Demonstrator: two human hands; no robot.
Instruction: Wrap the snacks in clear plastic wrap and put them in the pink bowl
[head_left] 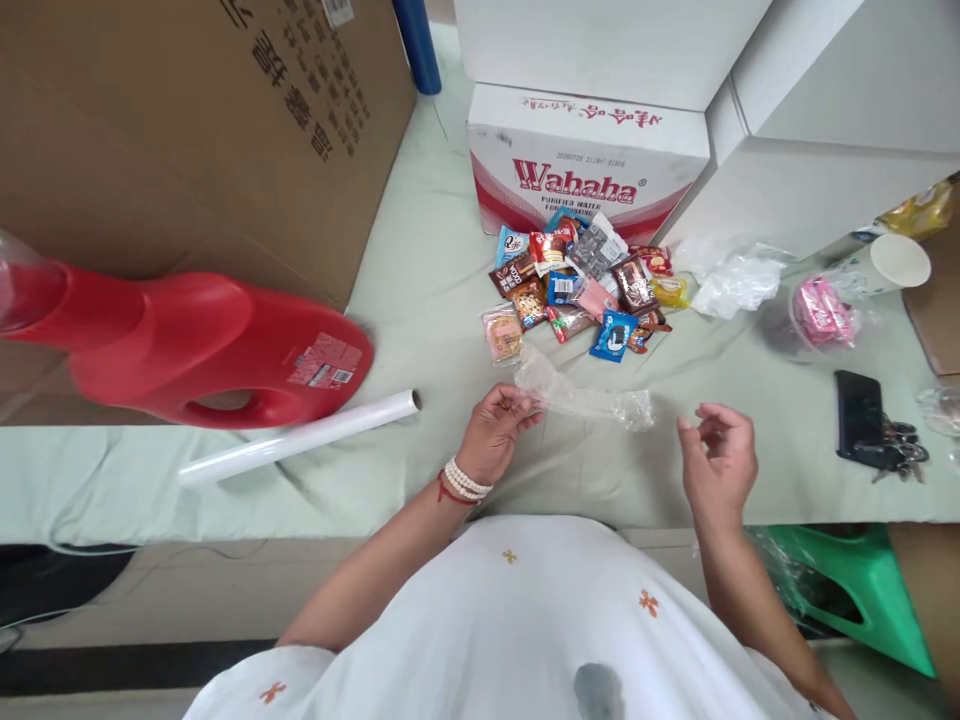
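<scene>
Between the fingertips of my left hand (pixel 499 432) I pinch one end of a clear plastic bag (pixel 592 395), which stretches to the right, thin and crumpled. My right hand (pixel 718 455) is raised a little to the right of the bag's far end, apart from it, with fingers curled loosely and the thumb away from them. Just beyond the bag lies a pile of small wrapped snacks (pixel 562 290) in many colours. At its near left is a clear-wrapped biscuit (pixel 502 334); a blue snack packet (pixel 613 336) is at the near right.
A white Wahaba-style water carton (pixel 589 165) stands behind the snacks. Left are a red jug (pixel 225 350), a white roll (pixel 300 440) and a brown carton (pixel 187 130). Right are crumpled plastic (pixel 739 285), a pink packet (pixel 823 312), a paper cup (pixel 892 268), a phone (pixel 859 415) and keys (pixel 906 450).
</scene>
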